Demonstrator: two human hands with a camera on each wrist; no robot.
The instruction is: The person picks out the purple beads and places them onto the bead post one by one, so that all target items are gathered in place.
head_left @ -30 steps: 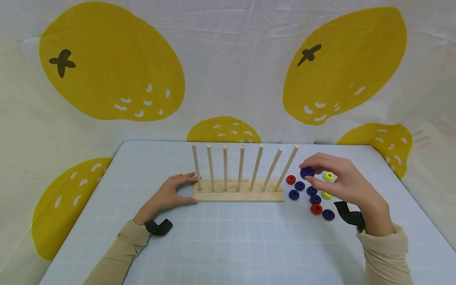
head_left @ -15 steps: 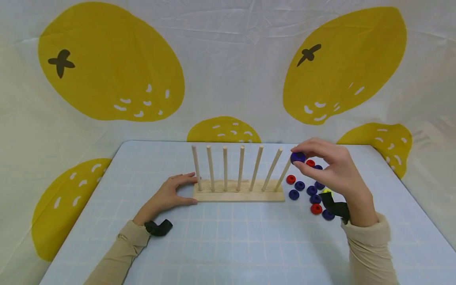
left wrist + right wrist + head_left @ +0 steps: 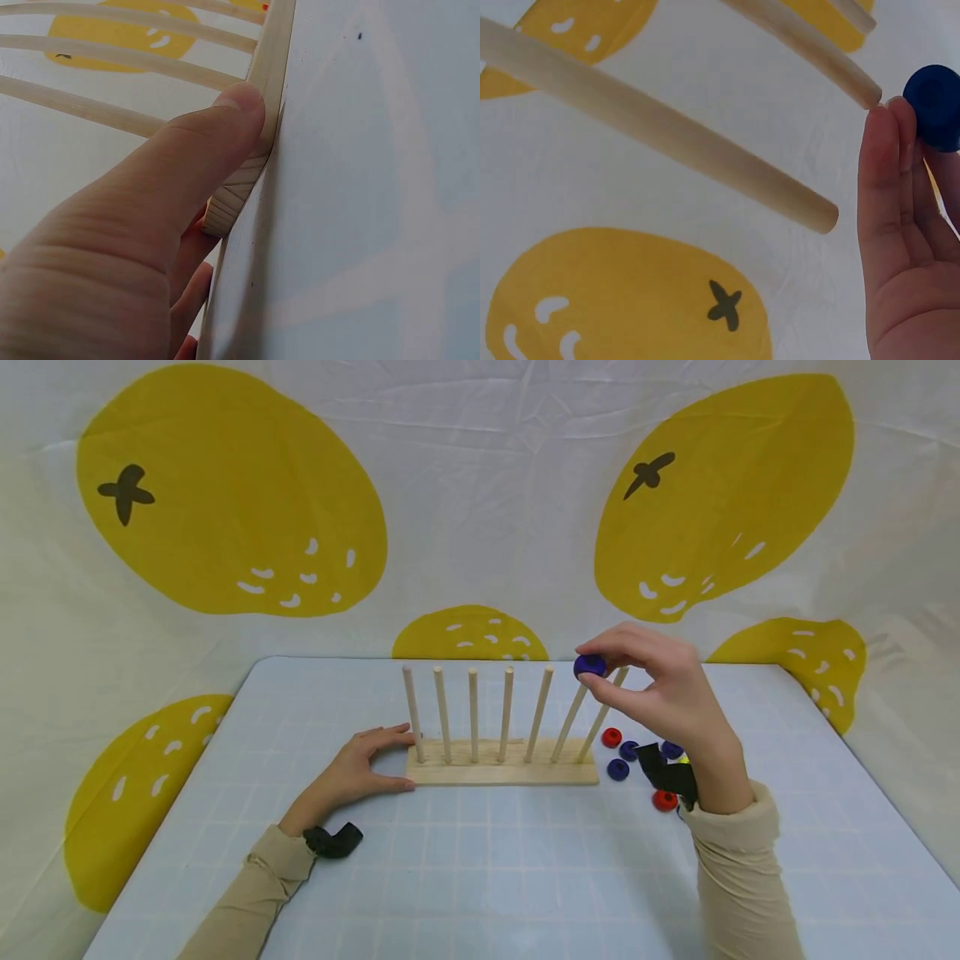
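The right hand [image 3: 663, 685] had carried its pinched blue bead [image 3: 589, 666] left, up by the pegs [image 3: 474, 714]. The left hand [image 3: 354, 768] gripped the wooden base [image 3: 502, 774].

You wear long sleeves of plain beige cloth, both the left sleeve [image 3: 243, 893] and the right sleeve [image 3: 746, 885] wrinkled. Your left cuff [image 3: 283, 853] is turned back and bunched; your right cuff [image 3: 735, 817] makes a broader folded band. The left strap [image 3: 337, 841] at your wrist is black, short and curved; the right strap [image 3: 663, 774] is black and angular, with a flared end. Your left hand [image 3: 358, 767] and right hand [image 3: 660, 685] are bare.
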